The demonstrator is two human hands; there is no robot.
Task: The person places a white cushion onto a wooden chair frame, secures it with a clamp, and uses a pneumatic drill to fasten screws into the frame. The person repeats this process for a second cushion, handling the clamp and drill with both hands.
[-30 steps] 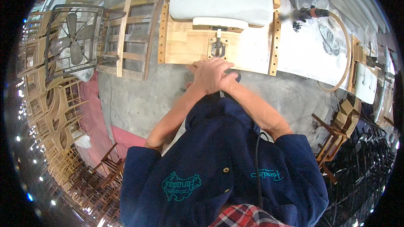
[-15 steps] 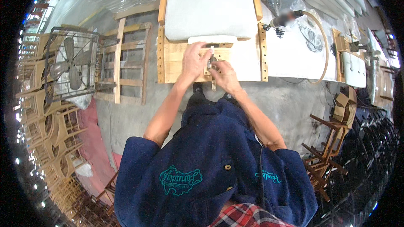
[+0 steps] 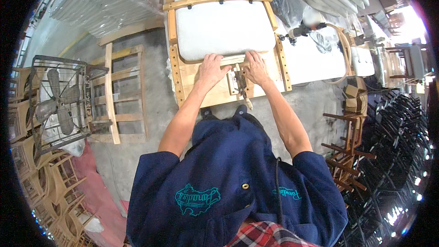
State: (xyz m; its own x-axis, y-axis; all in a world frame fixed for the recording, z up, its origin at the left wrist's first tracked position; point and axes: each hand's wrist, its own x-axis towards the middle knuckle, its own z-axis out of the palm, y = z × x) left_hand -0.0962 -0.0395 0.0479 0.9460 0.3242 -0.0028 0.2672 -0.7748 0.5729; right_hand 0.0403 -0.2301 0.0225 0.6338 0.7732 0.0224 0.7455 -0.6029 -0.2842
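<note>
Pale wood is forming the jig frame (image 3: 183,75) on the bench, and one white seat cushion (image 3: 220,28) is lying inside it, bounded by the frame's side rails and a curved top rail. Both forearms are extending forward from the blue jacket, bare from the short sleeves, elbows slightly bent. The left hand (image 3: 211,68) is lying palm down, fingers spread flat and open, its fingertips pressing the near edge of the cushion. The right hand (image 3: 256,67) is resting the same way just beside it, fingers extended and open on that same edge, gripping nothing. Between the two wrists one metal clamp (image 3: 240,84) is standing on the frame's lower board, untouched by either hand. To the right, one power tool (image 3: 299,31) with its coiled hose is lying on a white table (image 3: 311,61), well apart from the hands. On the left floor one caged fan (image 3: 57,100) is sitting beside one slatted wooden chair frame (image 3: 120,93). Wrapped cushions (image 3: 103,2) are stacking behind the bench; their number cannot be counted.
</note>
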